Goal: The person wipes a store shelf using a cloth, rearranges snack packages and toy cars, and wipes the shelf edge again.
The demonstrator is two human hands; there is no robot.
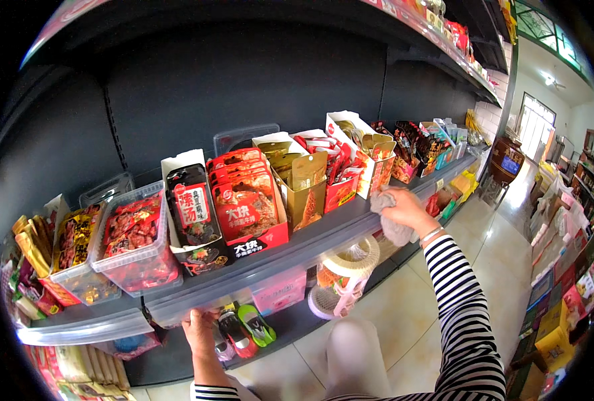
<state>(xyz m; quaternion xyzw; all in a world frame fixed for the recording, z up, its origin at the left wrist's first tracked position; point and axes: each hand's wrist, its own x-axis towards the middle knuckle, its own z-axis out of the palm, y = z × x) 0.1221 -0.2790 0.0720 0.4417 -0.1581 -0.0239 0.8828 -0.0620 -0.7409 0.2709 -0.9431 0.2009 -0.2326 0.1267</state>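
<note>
My right hand (403, 206) grips a crumpled grey cloth (397, 230), which touches the front of a dark metal shelf (304, 240) and drapes over its edge. My left hand (200, 331) holds the clear strip (237, 295) along the shelf's front edge, its fingers partly hidden beneath. Across the shelf stand opened snack boxes: a red box of flat packets (247, 205), a black-packet box (192, 205), a gold box (304, 185) and a white-and-orange box (372, 160). Clear plastic tubs hold red packets (131, 225) and yellow-and-black packets (76, 230).
Below sit toy cars (247, 328), a pink box (279, 290) and a cream basket-like item (352, 260). An upper shelf (437, 40) overhangs. A brown jar (505, 159) stands beyond the shelf's far end. Stacked goods (552, 326) line the right side of the tiled floor (417, 321).
</note>
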